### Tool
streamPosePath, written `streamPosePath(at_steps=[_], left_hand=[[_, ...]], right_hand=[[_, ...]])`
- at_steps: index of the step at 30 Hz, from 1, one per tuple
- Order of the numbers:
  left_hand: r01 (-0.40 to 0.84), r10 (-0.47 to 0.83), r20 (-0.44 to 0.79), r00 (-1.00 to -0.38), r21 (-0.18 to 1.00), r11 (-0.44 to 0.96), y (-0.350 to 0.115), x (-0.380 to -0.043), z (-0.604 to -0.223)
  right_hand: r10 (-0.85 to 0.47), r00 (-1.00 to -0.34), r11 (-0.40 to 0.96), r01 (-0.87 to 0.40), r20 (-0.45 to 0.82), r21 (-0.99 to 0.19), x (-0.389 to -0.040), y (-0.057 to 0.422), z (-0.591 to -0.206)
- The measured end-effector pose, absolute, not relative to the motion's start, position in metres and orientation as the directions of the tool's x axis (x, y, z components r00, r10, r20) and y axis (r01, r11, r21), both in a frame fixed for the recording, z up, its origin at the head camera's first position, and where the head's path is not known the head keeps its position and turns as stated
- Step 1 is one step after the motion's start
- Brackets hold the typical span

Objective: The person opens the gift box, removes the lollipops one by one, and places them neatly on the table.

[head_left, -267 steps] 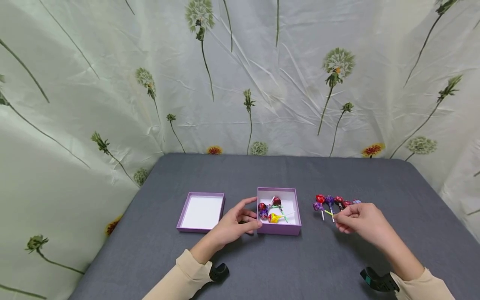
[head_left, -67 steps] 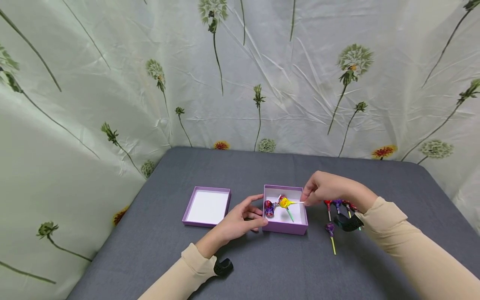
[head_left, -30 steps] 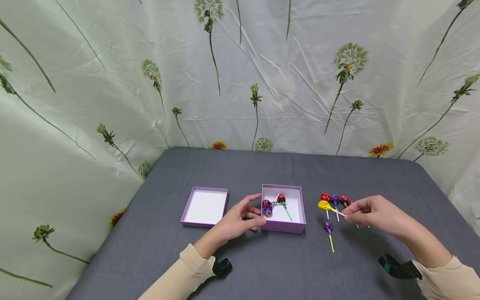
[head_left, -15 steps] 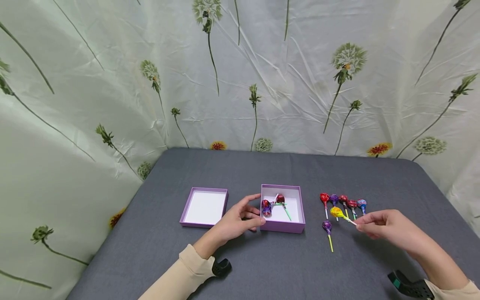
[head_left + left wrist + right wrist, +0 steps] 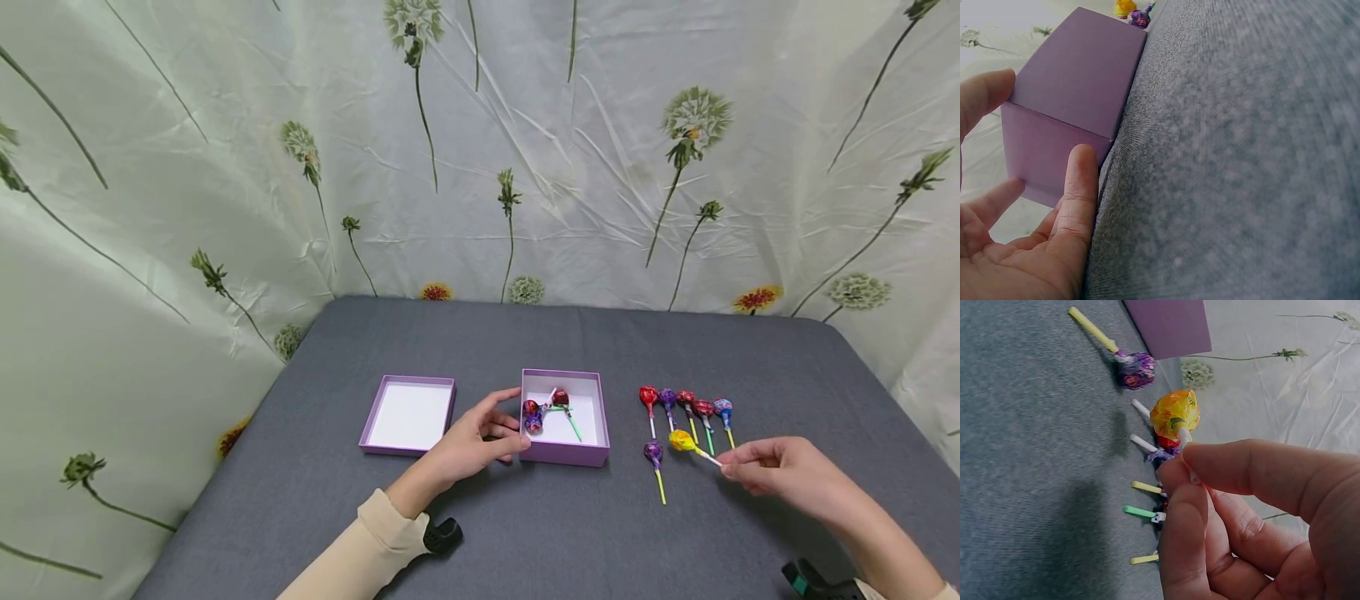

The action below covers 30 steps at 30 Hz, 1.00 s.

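My right hand [image 5: 780,475] pinches the white stick of a yellow lollipop [image 5: 682,441] between thumb and fingers. The right wrist view shows its yellow wrapper [image 5: 1174,414] held above the grey cloth. A purple lollipop [image 5: 654,452] with a yellow stick lies to the left of it. Behind these is a row of several lollipops, from a red one [image 5: 648,397] to a blue one [image 5: 723,407]. My left hand [image 5: 472,437] rests its extended fingers and thumb against the left side of a purple box [image 5: 566,454]. Inside that box lie several red and purple lollipops [image 5: 533,421].
A shallow purple lid [image 5: 405,412] with a white inside lies to the left of the box. Grey cloth covers the table [image 5: 555,533]. A flower-printed curtain [image 5: 480,167] hangs behind the table's far edge.
The yellow lollipop, earlier in the box and then lifted over its right edge, has moved right and toward me. The purple lollipop now lies in front of the row. My left hand stays at the box.
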<state>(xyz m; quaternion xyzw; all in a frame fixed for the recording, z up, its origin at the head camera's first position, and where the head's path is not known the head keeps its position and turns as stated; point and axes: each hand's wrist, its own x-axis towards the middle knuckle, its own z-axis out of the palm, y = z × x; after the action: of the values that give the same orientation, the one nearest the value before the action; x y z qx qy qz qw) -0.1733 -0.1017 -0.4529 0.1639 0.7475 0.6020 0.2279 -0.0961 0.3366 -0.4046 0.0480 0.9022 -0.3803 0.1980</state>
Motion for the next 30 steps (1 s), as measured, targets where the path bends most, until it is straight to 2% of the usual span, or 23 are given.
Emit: streamPosePath(at_steps=[17, 30], left_hand=[[-0.039, 0.519, -0.149, -0.841, 0.975, 0.217, -0.101, -0.172, -0.452], [-0.038, 0.516, -0.152, -0.843, 0.974, 0.224, -0.102, -0.173, -0.453]], right_hand=[[0.033, -0.904, 0.669, 0.336, -0.426, -0.663, -0.083, 0.329, -0.424], [-0.024, -0.912, 0.687, 0.282, -0.409, -0.670, -0.080, 0.320, -0.425]])
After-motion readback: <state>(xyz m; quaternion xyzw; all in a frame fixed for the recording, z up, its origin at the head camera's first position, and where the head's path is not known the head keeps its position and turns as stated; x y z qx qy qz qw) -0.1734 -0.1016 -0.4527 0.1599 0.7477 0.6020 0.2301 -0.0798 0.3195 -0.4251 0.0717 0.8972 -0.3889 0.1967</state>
